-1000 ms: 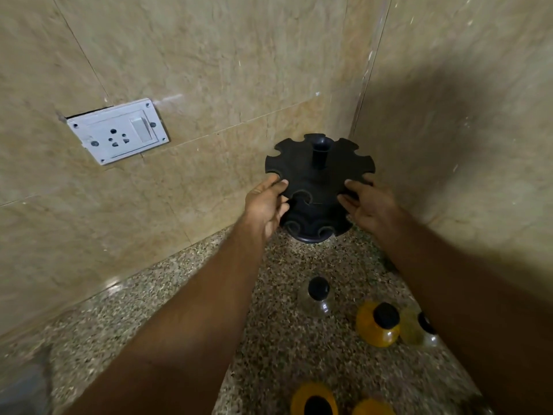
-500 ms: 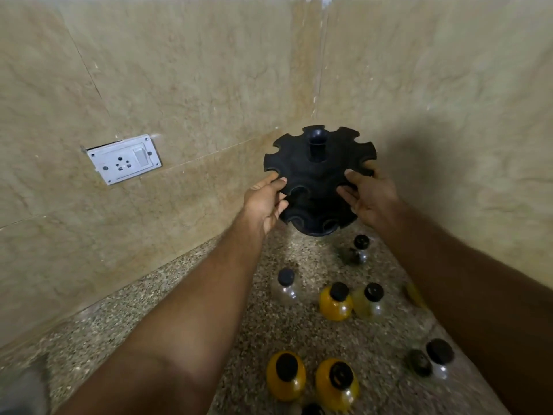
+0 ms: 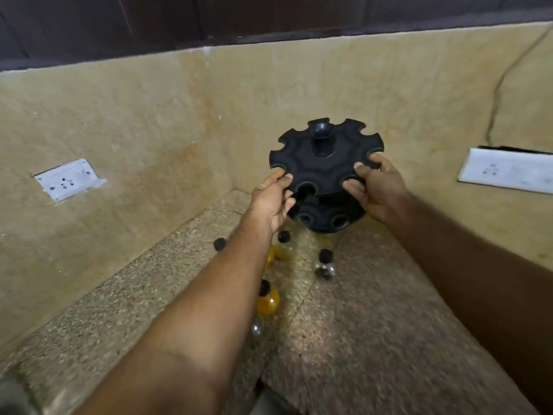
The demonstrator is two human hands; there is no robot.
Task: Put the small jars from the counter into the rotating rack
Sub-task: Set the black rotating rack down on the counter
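Rack [image 3: 324, 166], black and two-tiered, is held in the corner above the desk [image 3: 374, 324], each outstretched arm's grip closed on its upper tier: left hand [image 3: 273, 202] at 8 o'clock, right hand [image 3: 377, 187] at 4 o'clock. Small jars [image 3: 267, 301] stand on the desk at the rack's 6 o'clock, partly hidden by the left forearm and blurred.

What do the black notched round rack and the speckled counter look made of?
Black notched round rack: probably moulded plastic, matte, with uniform colour, soft rounded notch edges and only dull highlights. Speckled counter: looks like polished granite or terrazzo, with fine mixed grains and a faint sheen; a seam line suggests slabs. Motion blur leaves both open.
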